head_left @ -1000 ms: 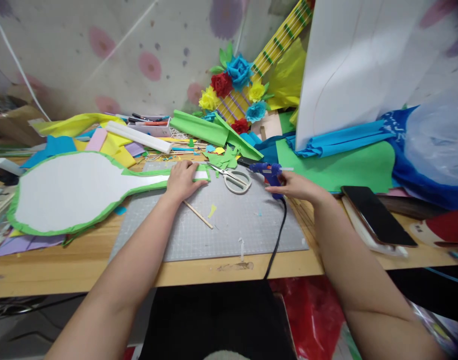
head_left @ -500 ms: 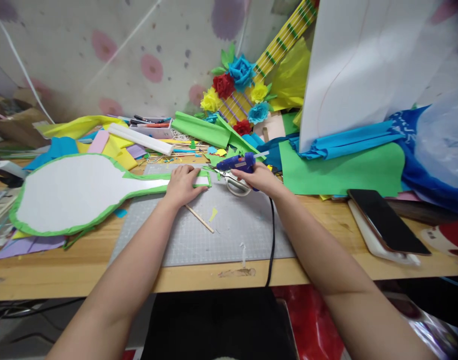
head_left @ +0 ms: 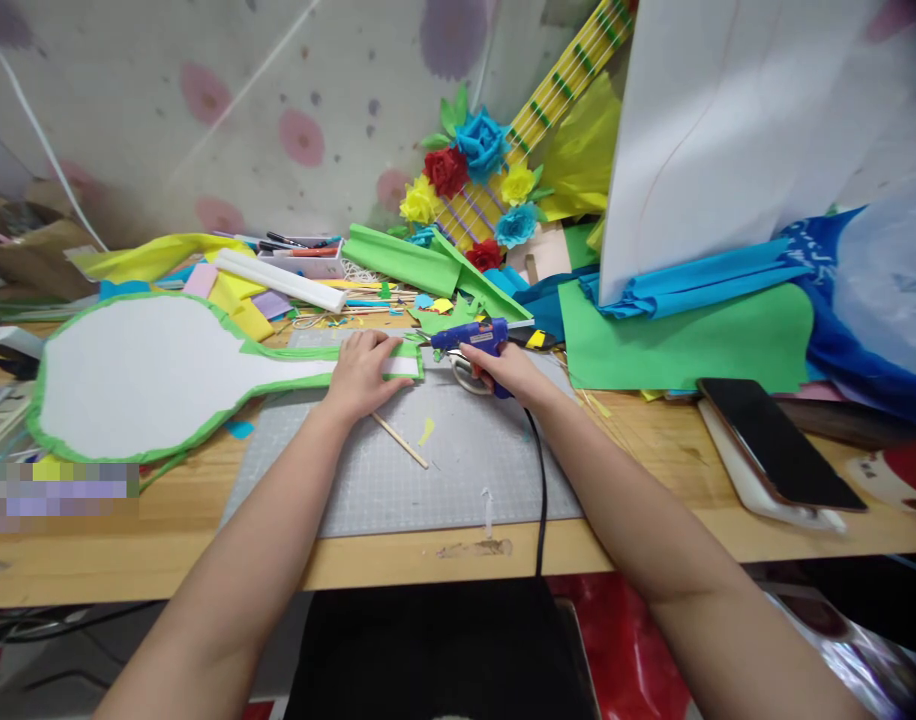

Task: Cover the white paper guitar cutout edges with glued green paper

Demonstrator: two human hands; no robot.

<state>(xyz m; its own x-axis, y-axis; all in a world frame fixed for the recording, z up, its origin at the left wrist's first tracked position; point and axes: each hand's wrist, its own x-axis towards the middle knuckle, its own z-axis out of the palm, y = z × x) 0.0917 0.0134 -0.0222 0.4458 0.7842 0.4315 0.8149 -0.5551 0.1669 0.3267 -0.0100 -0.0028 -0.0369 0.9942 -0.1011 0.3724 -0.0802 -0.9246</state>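
Observation:
A white guitar-shaped cutout (head_left: 147,380) with green paper folded over its edges lies flat, its narrow neck reaching onto the cutting mat. My left hand (head_left: 364,372) grips that neck near its end, fingers across it and thumb along the near side. In my right hand (head_left: 507,365) is a blue hot glue gun (head_left: 469,336), nozzle pointing left near the neck's tip. A clear glue stick sticks out of its back. Scissors (head_left: 462,373) lie on the mat under the gun, partly hidden. A thin wooden stick (head_left: 402,441) rests beside my left wrist.
The gun's black cord (head_left: 540,490) runs over the table's front edge. Behind stands a decorated paper guitar (head_left: 473,210) with paper flowers. Green paper (head_left: 683,335) and a phone (head_left: 777,440) are on the right. Scraps and a pen box (head_left: 308,262) fill the back left.
My right hand has lowered the glue gun slightly, and its nozzle has come nearer the neck's end. The cutout has shifted a little; my left hand stays on it.

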